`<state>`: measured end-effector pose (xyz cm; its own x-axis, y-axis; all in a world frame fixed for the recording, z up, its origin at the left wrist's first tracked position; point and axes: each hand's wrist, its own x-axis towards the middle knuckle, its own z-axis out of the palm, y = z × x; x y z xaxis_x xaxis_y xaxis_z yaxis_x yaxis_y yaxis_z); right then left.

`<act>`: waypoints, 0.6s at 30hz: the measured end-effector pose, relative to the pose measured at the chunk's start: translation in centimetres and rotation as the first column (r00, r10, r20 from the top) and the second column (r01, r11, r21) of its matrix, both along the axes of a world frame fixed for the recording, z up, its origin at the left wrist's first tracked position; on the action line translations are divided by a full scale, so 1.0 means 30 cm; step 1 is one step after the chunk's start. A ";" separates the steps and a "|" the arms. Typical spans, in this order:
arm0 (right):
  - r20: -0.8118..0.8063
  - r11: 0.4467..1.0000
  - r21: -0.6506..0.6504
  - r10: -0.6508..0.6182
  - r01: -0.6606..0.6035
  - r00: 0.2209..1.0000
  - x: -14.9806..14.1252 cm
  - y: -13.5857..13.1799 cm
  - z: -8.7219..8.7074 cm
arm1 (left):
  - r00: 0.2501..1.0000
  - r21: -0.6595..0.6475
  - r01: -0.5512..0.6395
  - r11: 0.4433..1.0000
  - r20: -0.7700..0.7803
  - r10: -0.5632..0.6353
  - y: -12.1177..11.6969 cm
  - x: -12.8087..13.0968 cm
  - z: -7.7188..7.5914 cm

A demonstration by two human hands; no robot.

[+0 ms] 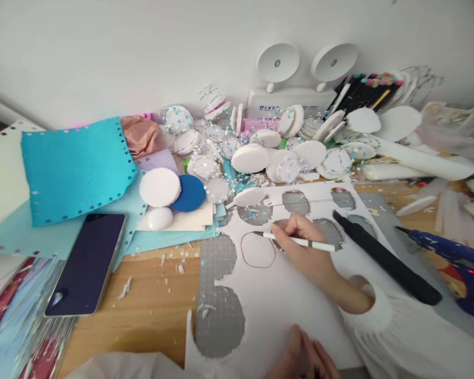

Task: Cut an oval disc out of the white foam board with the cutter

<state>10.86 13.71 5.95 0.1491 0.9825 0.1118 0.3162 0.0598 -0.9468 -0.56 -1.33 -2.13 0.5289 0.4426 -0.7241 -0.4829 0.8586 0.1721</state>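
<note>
A pale brown wooden table stretches along the white wall, and on it lies a grey gridded cutting mat. Over the mat sits a broad white foam-like sheet, full of rough-edged rounded holes — it lies under both hands. A bright turquoise sheet dotted with little dark stars rests well off to the left. Across the white sheet's right part lies a long black tapered tool, just beside the right arm. The right hand is above the sheet's middle, pinching a slim white dark-tipped pen. The left hand is at the near part, fingers partly curled — whether it grips anything, I can't tell. The pen's tip is at a brown rounded outline, left of the right hand.
</note>
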 end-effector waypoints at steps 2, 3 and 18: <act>0.005 1.000 0.011 0.024 -0.024 1.000 -0.002 -0.007 -0.009 | 0.944 -0.428 -0.075 0.900 0.261 0.203 0.026 -0.001 0.033; 0.010 0.999 0.015 0.045 -0.045 0.999 -0.003 -0.010 -0.012 | 0.919 -0.567 -0.060 0.822 0.289 0.266 0.045 -0.003 0.059; 0.136 0.974 -0.039 0.229 -0.225 0.964 -0.012 -0.015 -0.017 | 0.761 -0.998 -0.020 -0.065 -0.057 0.646 0.103 0.016 0.160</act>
